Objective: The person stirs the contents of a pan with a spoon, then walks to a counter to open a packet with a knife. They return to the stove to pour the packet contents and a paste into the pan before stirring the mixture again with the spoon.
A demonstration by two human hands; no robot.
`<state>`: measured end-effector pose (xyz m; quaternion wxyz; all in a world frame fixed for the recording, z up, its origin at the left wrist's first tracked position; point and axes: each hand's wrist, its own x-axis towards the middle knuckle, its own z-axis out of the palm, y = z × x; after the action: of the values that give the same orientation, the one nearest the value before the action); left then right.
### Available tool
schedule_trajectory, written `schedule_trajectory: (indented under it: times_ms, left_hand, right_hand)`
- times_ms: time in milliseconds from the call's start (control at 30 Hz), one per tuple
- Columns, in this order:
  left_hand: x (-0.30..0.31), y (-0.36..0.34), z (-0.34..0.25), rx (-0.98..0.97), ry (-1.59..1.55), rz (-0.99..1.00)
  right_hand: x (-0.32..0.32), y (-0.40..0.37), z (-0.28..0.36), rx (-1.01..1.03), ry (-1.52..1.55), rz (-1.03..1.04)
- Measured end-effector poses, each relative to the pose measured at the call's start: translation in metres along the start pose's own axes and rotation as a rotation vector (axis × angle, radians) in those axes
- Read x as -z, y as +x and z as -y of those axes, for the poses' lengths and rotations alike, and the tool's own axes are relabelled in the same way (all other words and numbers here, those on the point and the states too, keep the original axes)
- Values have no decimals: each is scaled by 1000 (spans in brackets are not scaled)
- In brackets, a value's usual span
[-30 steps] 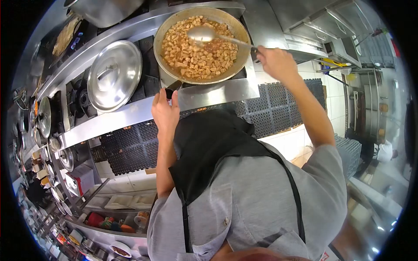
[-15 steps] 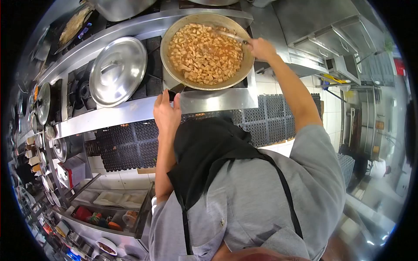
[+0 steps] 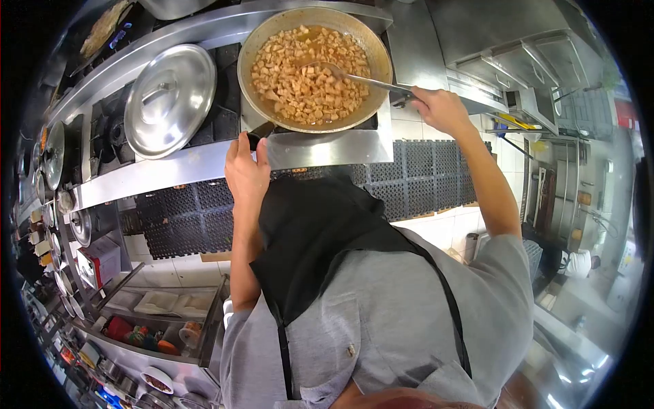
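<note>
A large deep pan full of diced, browned meat in some liquid sits on the stove at the top centre. My left hand is closed around the pan's dark handle at the stove's front edge. My right hand, to the right of the pan, grips the end of a long-handled metal spoon. The spoon's head rests among the meat pieces near the pan's middle, partly covered by them.
Left of the pan a big metal lid lies over the burners. A flat pan with food is at the far upper left. Black floor mats lie below the stove. Lower left stands a counter with food containers.
My right hand has drawn away from the pan's rim to the right, and the spoon's head now lies nearer the middle of the meat. My left hand stays on the handle.
</note>
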<state>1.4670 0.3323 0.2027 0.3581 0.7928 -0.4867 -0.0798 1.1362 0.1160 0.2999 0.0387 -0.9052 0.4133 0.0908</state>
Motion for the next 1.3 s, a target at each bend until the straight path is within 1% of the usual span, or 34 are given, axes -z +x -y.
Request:
schedule_trajectory:
  times_ms: [33, 67, 133, 267, 400, 500, 533, 567, 600, 633, 700, 733, 833, 900, 967, 1033, 1067, 1133, 1167, 1200, 1267, 1300]
  left_hand:
    - [1, 0, -1, -1, -2, 2]
    - [1, 0, -1, 1, -5, 8]
    - [1, 0, 0, 3, -29, 10]
    - [2, -1, 2, -10, -22, 11]
    - [2, 0, 1, 4, -13, 22]
    - [3, -2, 1, -1, 10, 30]
    - [3, -2, 1, -15, 24, 22]
    - [3, -1, 0, -15, 25, 18]
    - [5, -1, -1, 3, 38, 36]
    - [6, 1, -2, 19, 50, 49]
    - [5, 1, -1, 17, 34, 47]
    - [3, 1, 0, 14, 20, 55]
    - [1, 0, 1, -5, 27, 6]
    - [0, 1, 2, 10, 6, 24]
    - [1, 0, 1, 30, -12, 38]
    - [1, 1, 1, 26, 24, 46]
    - [-1, 0, 2, 36, 19, 36]
    - [-5, -4, 6, -56, 32, -39]
    - [-5, -5, 6, -36, 37, -48]
    - [-6, -5, 5, -59, 45, -56]
    - [-4, -5, 4, -82, 55, -67]
    - [-3, -5, 3, -60, 47, -26]
  right_hand:
    - [3, -9, 1, 51, -93, -101]
    - [5, -16, 0, 49, -94, -96]
    - [11, -29, -1, 48, -212, -157]
    - [29, -51, 7, 88, -247, -81]
    - [-7, -40, 11, 147, -281, -63]
    - [-42, -24, 20, 69, -308, -114]
    - [-52, -23, 20, 70, -308, -117]
    - [-56, -21, 22, 48, -320, -167]
    - [-56, -20, 22, 26, -333, -217]
    - [-52, -20, 21, 30, -337, -224]
    - [-28, -22, 24, -43, -324, -283]
    - [-17, -17, 22, -42, -330, -290]
    - [17, 7, 17, -253, -286, -197]
    - [4, 37, -8, -255, -303, -225]
    - [-16, 51, -21, -247, -319, -254]
    - [-33, 61, -24, -306, -287, -160]
    - [-36, 58, -14, -294, -296, -164]
    - [-41, 44, 23, -438, -69, -20]
    - [-44, 41, 36, -448, 27, 29]
    - [-48, 40, 46, -461, 123, 78]
    - [-78, 44, 49, -423, 229, 80]
    - [-87, 47, 51, -366, 293, 27]
